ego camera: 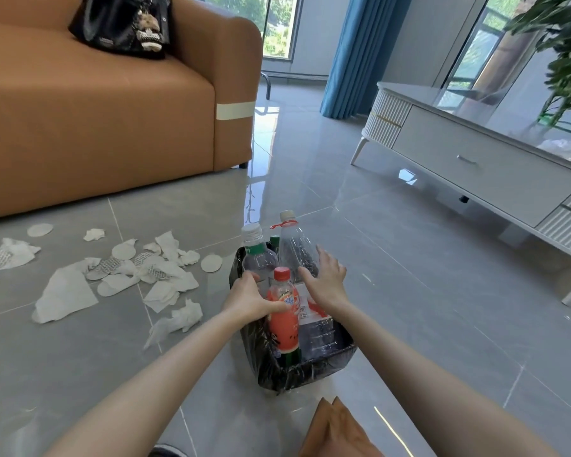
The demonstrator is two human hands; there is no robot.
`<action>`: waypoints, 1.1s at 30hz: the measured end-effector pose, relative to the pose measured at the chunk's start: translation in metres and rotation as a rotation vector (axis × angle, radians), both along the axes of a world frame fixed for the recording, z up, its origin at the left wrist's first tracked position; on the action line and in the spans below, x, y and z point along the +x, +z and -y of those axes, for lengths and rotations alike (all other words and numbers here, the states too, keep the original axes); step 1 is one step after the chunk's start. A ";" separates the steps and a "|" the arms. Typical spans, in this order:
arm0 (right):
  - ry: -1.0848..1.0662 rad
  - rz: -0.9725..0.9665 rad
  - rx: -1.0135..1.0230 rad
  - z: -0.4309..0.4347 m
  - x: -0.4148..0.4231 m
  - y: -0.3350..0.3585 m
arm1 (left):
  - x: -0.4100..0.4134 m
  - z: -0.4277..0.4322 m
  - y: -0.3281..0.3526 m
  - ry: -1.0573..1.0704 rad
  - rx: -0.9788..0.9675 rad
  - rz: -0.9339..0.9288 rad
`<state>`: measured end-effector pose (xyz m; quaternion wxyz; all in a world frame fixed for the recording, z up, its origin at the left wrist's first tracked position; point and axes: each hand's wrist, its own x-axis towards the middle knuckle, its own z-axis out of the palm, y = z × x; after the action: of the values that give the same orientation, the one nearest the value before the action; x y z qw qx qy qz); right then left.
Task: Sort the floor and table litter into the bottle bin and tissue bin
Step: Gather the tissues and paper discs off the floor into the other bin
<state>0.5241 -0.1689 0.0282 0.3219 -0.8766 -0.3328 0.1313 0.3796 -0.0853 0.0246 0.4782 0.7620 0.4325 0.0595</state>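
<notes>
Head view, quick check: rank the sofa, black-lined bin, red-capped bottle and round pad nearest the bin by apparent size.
1. sofa
2. black-lined bin
3. red-capped bottle
4. round pad
No two look alike in size.

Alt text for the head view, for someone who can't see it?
Left hand grips an orange bottle in a black-lined bin of bottles; right hand is open over a clear bottle. Tissues litter the floor to its left.
</notes>
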 end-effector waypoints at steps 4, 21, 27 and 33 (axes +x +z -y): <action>0.046 0.072 0.149 -0.005 -0.012 0.035 | -0.007 -0.005 0.024 -0.068 0.063 -0.019; 0.353 -0.152 0.233 -0.098 -0.120 0.064 | -0.171 -0.086 0.092 -0.044 0.443 -0.270; 0.521 -0.282 -0.167 -0.139 -0.151 -0.004 | -0.203 -0.119 0.055 -0.028 0.458 -0.353; 0.618 -0.191 -0.501 -0.176 -0.162 -0.093 | -0.219 -0.158 -0.004 -0.056 0.430 -0.447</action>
<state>0.3624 0.0067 -0.0644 0.0734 -0.7704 -0.5070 0.3795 0.1605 0.0731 0.0205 0.2006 0.8516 0.4833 -0.0325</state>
